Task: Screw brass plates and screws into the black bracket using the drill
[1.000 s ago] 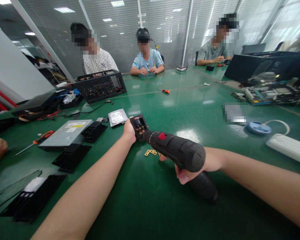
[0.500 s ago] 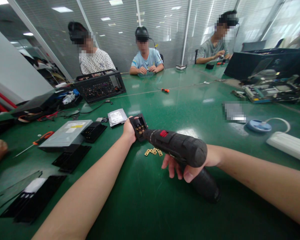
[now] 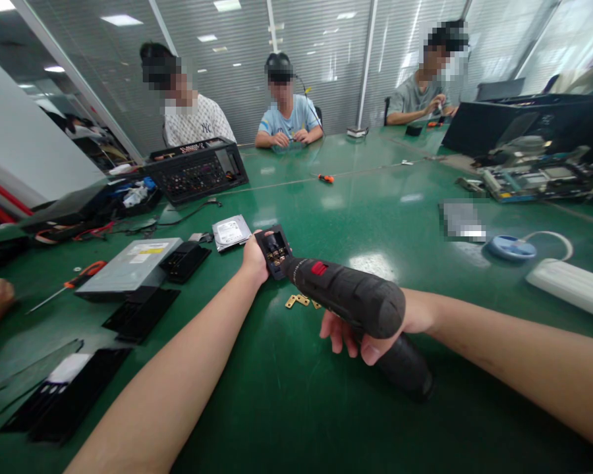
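Note:
My left hand (image 3: 255, 257) is closed around a small black plastic housing (image 3: 268, 239) with brass-coloured metal parts inside, its open side facing me. My right hand (image 3: 363, 336) grips a black cordless drill (image 3: 346, 289) with a red switch on top. The drill's nose points at the housing and meets its lower right part; the bit's tip is hidden from me. Just below the housing, several small brass plates (image 3: 297, 301) lie on the green table, partly covered by the drill.
Left of my hand lie a hard drive (image 3: 231, 232), an optical drive (image 3: 133, 263), black plastic pieces (image 3: 143, 313) and an orange screwdriver (image 3: 85, 274). A computer case (image 3: 197, 170) stands behind. Circuit boards (image 3: 538, 178) and a white power strip (image 3: 573, 289) are at right. Three people sit opposite.
The drill's rear end has shifted slightly down and left, covering more of the brass plates. My left hand and the housing have hardly moved.

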Demonstrator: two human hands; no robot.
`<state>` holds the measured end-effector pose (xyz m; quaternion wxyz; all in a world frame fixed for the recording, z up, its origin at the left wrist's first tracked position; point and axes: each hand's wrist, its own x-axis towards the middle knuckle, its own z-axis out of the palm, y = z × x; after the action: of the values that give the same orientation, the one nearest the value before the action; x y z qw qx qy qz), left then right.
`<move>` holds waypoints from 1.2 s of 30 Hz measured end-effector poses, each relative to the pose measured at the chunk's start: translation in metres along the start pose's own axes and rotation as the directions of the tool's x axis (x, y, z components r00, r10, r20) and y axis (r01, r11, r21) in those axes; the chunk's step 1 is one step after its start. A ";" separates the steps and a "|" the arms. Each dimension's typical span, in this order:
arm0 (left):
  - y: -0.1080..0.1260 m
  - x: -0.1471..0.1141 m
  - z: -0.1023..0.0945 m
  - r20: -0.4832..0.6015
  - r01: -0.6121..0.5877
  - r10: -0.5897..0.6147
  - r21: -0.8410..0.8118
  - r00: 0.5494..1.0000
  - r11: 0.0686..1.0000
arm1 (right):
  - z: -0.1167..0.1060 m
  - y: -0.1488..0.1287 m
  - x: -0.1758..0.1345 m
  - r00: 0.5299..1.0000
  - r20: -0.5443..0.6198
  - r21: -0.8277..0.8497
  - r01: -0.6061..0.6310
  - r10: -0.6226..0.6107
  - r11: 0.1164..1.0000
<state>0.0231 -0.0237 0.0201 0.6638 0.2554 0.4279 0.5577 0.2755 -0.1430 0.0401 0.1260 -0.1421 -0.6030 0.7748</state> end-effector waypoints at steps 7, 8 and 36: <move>-0.002 0.004 -0.003 -0.030 -0.029 0.029 0.000 0.999 1.000 | -0.005 0.002 0.000 0.999 0.028 -0.032 0.017 -0.016 0.999; -0.002 0.004 -0.003 -0.037 -0.030 0.030 -0.002 0.999 1.000 | -0.005 0.001 0.000 0.999 0.032 -0.033 0.020 -0.019 0.999; 0.000 0.000 0.000 -0.038 -0.007 0.008 0.008 0.999 1.000 | -0.005 -0.002 0.001 0.998 0.067 0.004 0.002 -0.002 1.000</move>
<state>0.0234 -0.0237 0.0204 0.6524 0.2488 0.4417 0.5634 0.2766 -0.1382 0.0407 0.1067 -0.1149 -0.6057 0.7801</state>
